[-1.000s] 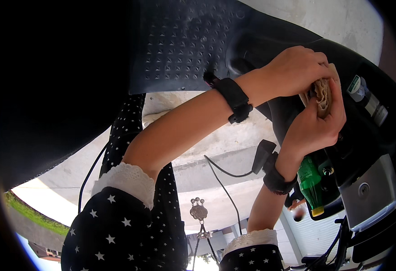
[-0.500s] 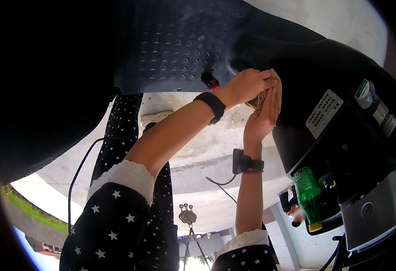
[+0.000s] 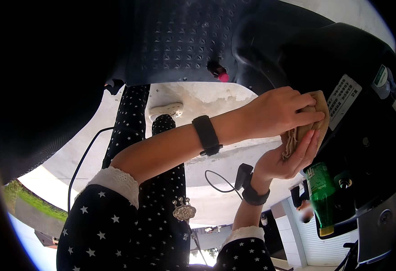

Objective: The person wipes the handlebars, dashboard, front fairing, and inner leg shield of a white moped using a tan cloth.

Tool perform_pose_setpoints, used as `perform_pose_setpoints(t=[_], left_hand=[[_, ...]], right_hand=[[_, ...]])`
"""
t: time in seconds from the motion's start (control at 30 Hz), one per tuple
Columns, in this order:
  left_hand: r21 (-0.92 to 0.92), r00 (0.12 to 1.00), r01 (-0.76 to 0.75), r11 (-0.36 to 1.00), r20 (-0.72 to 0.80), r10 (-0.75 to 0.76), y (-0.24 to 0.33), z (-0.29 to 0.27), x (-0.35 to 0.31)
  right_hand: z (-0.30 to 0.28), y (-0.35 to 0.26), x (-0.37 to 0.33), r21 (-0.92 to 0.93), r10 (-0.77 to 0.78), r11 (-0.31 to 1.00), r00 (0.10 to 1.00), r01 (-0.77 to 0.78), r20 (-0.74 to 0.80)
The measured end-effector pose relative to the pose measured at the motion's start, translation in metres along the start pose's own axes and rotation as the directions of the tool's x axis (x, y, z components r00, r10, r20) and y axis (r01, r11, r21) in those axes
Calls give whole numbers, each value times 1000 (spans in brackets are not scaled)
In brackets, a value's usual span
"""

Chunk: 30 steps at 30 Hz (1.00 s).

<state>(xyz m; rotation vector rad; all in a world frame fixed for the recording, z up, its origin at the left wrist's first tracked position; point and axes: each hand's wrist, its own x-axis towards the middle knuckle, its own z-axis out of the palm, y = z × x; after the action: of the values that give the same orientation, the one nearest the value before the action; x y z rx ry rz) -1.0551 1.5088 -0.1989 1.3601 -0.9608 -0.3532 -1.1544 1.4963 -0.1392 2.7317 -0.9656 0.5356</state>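
Two hands meet on one tan cloth (image 3: 307,121), pressed against the black glossy panel (image 3: 342,58) of a scooter. The left hand (image 3: 277,110) lies over the top of the cloth with fingers (image 3: 307,116) clenched around it; the right hand (image 3: 284,158) cups it from below, fingers (image 3: 307,147) flat against its underside. The step in hand looks like wiping that panel, and a further stroke would call for keeping the cloth bunched and pressed to the curve. Beside the cloth sits one white label (image 3: 344,100); below it stands one green bottle (image 3: 321,195) in a pocket. Each wrist carries one black band, two in all. One red knob (image 3: 224,77) shows on the studded footboard (image 3: 175,40), up and left of the cloth.
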Motion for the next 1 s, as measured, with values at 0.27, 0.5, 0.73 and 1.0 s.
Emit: perform_pose_setpoints(t=[0.27, 0.5, 0.73, 1.0], left_hand=[[190, 996, -5, 982, 94, -13, -55, 14, -11], [504, 959, 84, 860, 195, -208, -121, 17, -21], [307, 915, 357, 882, 75, -397, -63, -16, -35], [-147, 907, 421, 895, 78, -414, 8, 15, -46]], right_hand=[[63, 15, -9, 22, -98, 995, 994, 97, 48], [138, 25, -8, 165, -84, 985, 978, 53, 189], [81, 0, 14, 367, 63, 915, 957, -168, 283], [18, 13, -3, 49, -135, 990, 988, 132, 72]])
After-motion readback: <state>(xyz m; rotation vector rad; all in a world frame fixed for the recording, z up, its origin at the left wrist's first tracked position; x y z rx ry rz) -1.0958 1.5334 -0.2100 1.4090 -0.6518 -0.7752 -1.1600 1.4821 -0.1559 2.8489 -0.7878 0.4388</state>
